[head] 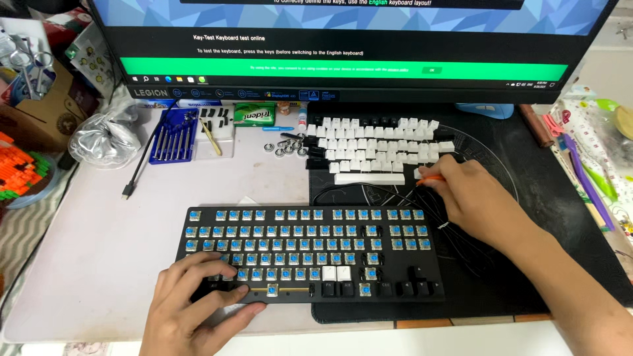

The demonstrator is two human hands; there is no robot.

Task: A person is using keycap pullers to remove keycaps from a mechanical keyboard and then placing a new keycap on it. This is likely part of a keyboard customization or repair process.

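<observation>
the keyboard (310,254), mostly stripped to bare blue switches, lies at the desk's front edge, half on the black mat (527,198); it looks stiff and fairly heavy, best gripped by its frame edges, not the fragile switch stems. the left hand (191,303) rests spread on its front left corner, while the right hand (461,191) is pinched shut on an orange tool (432,178) beside the loose white keycaps (369,148) behind it

One keyboard (310,254) lies on the desk, with two white keycaps (336,273) fitted and roughly nine black ones; its many blue switches are too small to count surely. One monitor (349,46), one blue screwdriver set (173,136), one green gum pack (254,115) and one foil bag (105,135) show. Two hands appear, left (191,303) and right (465,194), and the loose white keycaps (376,148) form one heap, uncountable.
</observation>
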